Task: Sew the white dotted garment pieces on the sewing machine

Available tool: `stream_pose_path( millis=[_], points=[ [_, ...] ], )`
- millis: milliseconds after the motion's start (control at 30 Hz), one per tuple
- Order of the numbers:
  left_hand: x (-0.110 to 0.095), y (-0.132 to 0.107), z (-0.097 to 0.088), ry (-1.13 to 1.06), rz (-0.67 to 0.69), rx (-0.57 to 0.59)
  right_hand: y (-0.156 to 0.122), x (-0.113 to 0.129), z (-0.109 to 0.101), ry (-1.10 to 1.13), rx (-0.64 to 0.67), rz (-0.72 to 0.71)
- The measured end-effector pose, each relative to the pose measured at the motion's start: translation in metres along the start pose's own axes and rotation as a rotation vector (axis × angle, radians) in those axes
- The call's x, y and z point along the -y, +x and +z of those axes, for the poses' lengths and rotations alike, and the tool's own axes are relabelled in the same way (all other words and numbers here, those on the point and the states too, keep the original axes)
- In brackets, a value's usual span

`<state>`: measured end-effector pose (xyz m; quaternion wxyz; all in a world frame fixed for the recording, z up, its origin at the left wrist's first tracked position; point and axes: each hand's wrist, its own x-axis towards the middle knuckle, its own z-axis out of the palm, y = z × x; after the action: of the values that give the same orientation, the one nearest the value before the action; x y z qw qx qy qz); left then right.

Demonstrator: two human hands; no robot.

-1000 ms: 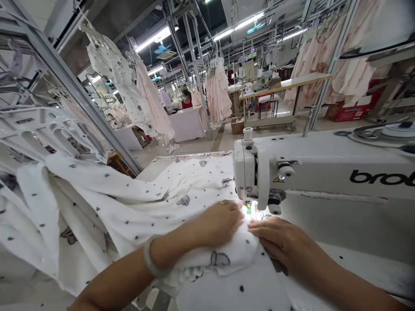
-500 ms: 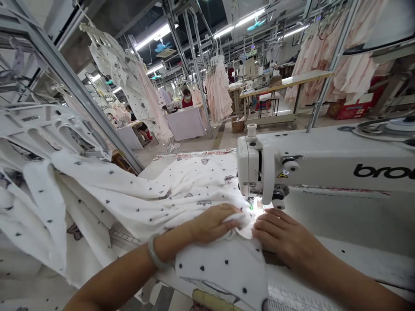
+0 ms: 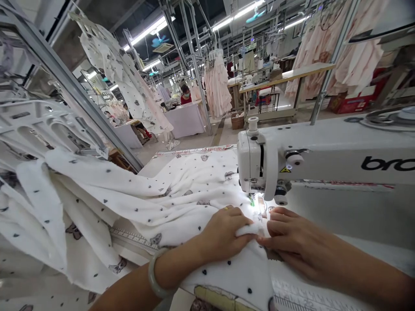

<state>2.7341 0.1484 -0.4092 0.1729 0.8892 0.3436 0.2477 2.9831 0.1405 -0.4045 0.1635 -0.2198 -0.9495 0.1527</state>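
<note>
White fabric with small dark prints (image 3: 155, 194) lies spread across the sewing table and runs under the needle of a white sewing machine (image 3: 324, 151). My left hand (image 3: 223, 233), a pale bangle on its wrist, has its fingers curled, pinching a fold of the fabric just in front of the needle. Just right of that fold, my right hand (image 3: 292, 237) lies flat, fingers stretched out and pressing the cloth down. The needle area (image 3: 254, 201) is lit brightly.
A white plastic rack (image 3: 48, 125) and a slanted metal post (image 3: 71, 90) stand at the left. Garments hang from overhead rails (image 3: 129, 86). A measuring tape strip runs along the table edge (image 3: 136, 236). Another person in red sits at a far table (image 3: 185, 96).
Both hands have shifted slightly right and nearer to me. My left hand went from flat on the cloth to pinching a fold. More dotted fabric now hangs over the front edge.
</note>
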Motion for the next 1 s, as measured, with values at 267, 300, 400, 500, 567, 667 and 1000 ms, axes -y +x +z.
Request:
stream_pose_path(
  millis=[267, 300, 400, 500, 567, 667, 1000],
  points=[
    [0.000, -0.003, 0.001, 0.207, 0.161, 0.063, 0.001, 0.004, -0.001, 0.059, 0.002, 0.025],
    [-0.002, -0.004, 0.000, 0.262, 0.190, 0.080, 0.001, 0.005, -0.002, 0.066, 0.001, 0.032],
    [-0.006, -0.004, -0.001, 0.391, 0.255, 0.129, 0.000, 0.005, -0.002, 0.059, -0.017, 0.043],
    [-0.010, -0.005, -0.004, 0.427, 0.272, 0.196, -0.001, 0.001, 0.001, -0.025, -0.154, 0.038],
    [-0.010, -0.006, -0.006, 0.410, 0.273, 0.226, -0.003, -0.004, 0.005, -0.092, -0.239, 0.038],
    [-0.007, -0.007, -0.005, 0.394, 0.282, 0.244, -0.004, -0.009, 0.012, -0.131, -0.200, 0.054],
    [0.015, 0.018, -0.002, 0.411, 0.279, 0.302, -0.001, -0.026, 0.021, -0.366, -0.369, 0.061]
  ],
)
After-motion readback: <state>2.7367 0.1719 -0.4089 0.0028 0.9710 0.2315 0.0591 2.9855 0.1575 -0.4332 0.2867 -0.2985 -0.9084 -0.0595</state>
